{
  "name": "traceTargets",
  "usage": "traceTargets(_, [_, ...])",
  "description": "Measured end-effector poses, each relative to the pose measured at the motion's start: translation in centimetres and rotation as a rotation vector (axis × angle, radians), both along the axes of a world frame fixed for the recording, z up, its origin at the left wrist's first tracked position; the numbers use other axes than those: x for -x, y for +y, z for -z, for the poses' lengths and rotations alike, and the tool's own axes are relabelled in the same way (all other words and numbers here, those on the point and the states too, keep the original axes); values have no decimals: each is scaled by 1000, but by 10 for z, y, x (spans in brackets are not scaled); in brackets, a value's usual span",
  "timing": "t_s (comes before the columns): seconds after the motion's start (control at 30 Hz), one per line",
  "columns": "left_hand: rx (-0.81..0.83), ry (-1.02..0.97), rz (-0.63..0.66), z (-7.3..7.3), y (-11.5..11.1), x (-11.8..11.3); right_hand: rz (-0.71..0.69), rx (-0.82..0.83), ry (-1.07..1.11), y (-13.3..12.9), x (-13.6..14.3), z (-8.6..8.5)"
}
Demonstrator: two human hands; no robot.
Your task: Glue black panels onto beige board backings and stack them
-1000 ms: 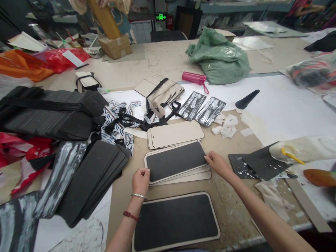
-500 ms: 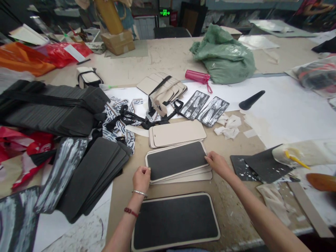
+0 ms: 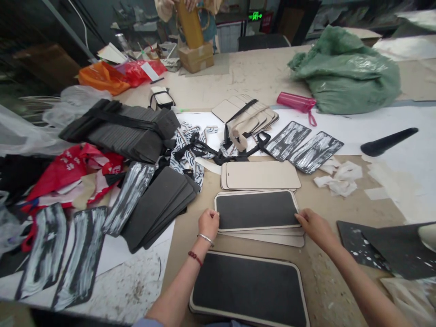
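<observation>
Both hands pinch the short ends of a black panel with a cream border [image 3: 257, 210], which lies over cream panels [image 3: 282, 238]. At its left end is my left hand [image 3: 208, 224], fingers closed on the edge. My right hand [image 3: 312, 225] grips the right end between thumb and fingers. Nearer to me lies another black panel with a cream border [image 3: 250, 288]. Just beyond the held one is a small stack of plain cream pieces [image 3: 262, 175].
Dark strips [image 3: 155, 204] and white-smeared black pieces [image 3: 80, 254] lie left. Two smeared pieces [image 3: 316, 151], a black tool [image 3: 388, 141], a pink pouch [image 3: 296, 102] and a green sack [image 3: 350, 72] are farther right. Across the table stands a person [image 3: 213, 32].
The view has swung left, so things appear farther right. The held panel was tilted, its right end farther away; now it lies nearly level over the cream panels.
</observation>
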State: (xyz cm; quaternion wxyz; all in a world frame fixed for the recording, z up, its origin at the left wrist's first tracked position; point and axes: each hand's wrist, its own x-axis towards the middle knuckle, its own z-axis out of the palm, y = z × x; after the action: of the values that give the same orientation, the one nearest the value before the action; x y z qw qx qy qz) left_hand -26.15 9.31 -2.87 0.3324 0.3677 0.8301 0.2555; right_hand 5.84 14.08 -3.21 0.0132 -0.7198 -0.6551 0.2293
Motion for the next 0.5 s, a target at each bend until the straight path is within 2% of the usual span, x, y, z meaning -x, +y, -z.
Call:
traceTargets(0.27, [12, 36, 6, -2, -3, 1, 49, 0, -11, -3, 6, -7])
traceTargets(0.4, [-14, 112, 49, 5, -5, 3, 95, -76, -9, -5, 5, -2])
traceTargets(0.5, [-61, 142, 96, 9, -7, 3, 74, -106, -26, -7, 4, 2])
